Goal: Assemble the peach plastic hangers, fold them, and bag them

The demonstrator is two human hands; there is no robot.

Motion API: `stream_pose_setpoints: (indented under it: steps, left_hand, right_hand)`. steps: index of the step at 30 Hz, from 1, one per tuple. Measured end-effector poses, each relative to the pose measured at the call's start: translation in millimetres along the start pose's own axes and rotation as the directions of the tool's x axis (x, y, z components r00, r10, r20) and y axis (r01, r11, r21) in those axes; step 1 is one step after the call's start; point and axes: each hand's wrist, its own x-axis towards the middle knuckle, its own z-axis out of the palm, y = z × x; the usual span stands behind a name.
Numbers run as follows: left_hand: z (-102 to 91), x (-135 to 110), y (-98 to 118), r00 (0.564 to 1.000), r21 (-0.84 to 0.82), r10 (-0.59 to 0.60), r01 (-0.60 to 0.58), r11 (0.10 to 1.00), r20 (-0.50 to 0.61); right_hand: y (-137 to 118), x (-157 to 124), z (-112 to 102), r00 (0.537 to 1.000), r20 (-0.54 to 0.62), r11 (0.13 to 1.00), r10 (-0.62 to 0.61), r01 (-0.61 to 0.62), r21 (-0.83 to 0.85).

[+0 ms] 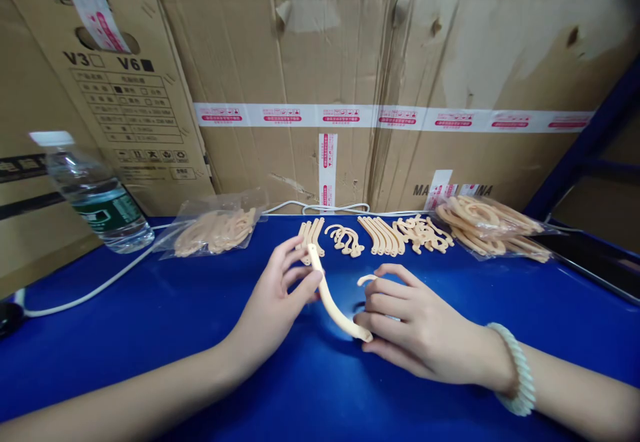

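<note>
A long, curved cream plastic strip (pixel 331 302) is held between both my hands above the blue table (pixel 150 309). My left hand (pixel 280 299) pinches its upper end with thumb and fingers. My right hand (pixel 415 329), with a pale bead bracelet on the wrist, grips the strip's lower end, and a small curved cream piece (pixel 366 279) shows at its fingertips. Behind my hands, rows of similar cream pieces (pixel 380 235) lie sorted on the table.
A clear bag of cream parts (pixel 215 231) lies at the back left, another bag (pixel 487 223) at the back right. A water bottle (pixel 95 192) lies tilted at left by a white cable (pixel 90 290). Cardboard boxes (pixel 320 75) wall off the back. A dark flat object (pixel 595 259) sits at right.
</note>
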Motion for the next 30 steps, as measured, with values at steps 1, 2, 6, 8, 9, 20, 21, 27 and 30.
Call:
stream_pose_setpoints:
  steps: [1, 2, 6, 8, 9, 20, 21, 27, 30]
  left_hand:
    - [-1.5, -0.9, -0.5, 0.990, 0.133, 0.136, -0.132, 0.982, -0.021]
    - [-3.0, -2.2, -0.8, 0.959, 0.278, 0.285, -0.273, 0.921, -0.001]
    - [-4.7, -10.6, -0.5, 0.697, 0.545, 0.566, -0.708, 0.448, 0.440]
    - [-2.3, -14.3, 0.5, 0.570, 0.502, 0.543, -0.816, 0.287, 0.617]
    - [-0.7, -15.6, 1.2, 0.535, 0.492, 0.524, -0.838, 0.234, 0.663]
    - [6.1, -20.3, -0.6, 0.551, 0.532, 0.335, -0.832, 0.156, 0.764]
    - [6.2, -20.9, -0.8, 0.558, 0.532, 0.340, -0.829, 0.173, 0.757]
    - [0.6, -18.8, 0.6, 0.477, 0.477, 0.429, -0.871, 0.116, 0.767]
    - [-8.9, -7.5, 4.8, 0.469, 0.423, 0.415, -0.883, 0.202, 0.780]
  right_hand:
    - [-0.1, -0.6, 1.1, 1.000, 0.000, 1.000, 0.009, -0.009, 0.002]
    - [-0.3, -0.9, 2.1, 1.000, -0.001, 1.000, 0.017, -0.017, 0.001]
    - [-3.0, 0.3, 3.9, 1.000, -0.027, 0.999, 0.010, -0.011, -0.039]
    - [-5.7, 1.7, 3.4, 0.998, -0.057, 0.998, -0.010, 0.007, -0.062]
    - [-7.2, 2.3, 2.9, 0.997, -0.072, 0.997, -0.018, 0.013, -0.070]
    - [-15.0, 0.2, 7.0, 0.996, -0.085, 1.000, -0.013, 0.014, 0.012]
    - [-15.8, 0.6, 7.8, 0.997, -0.081, 0.999, 0.006, -0.002, 0.049]
    - [-13.0, 3.0, 3.8, 0.976, -0.097, 0.942, 0.193, -0.157, 0.296]
    - [-3.8, 2.2, 0.0, 0.934, -0.145, 0.880, 0.327, -0.245, 0.408]
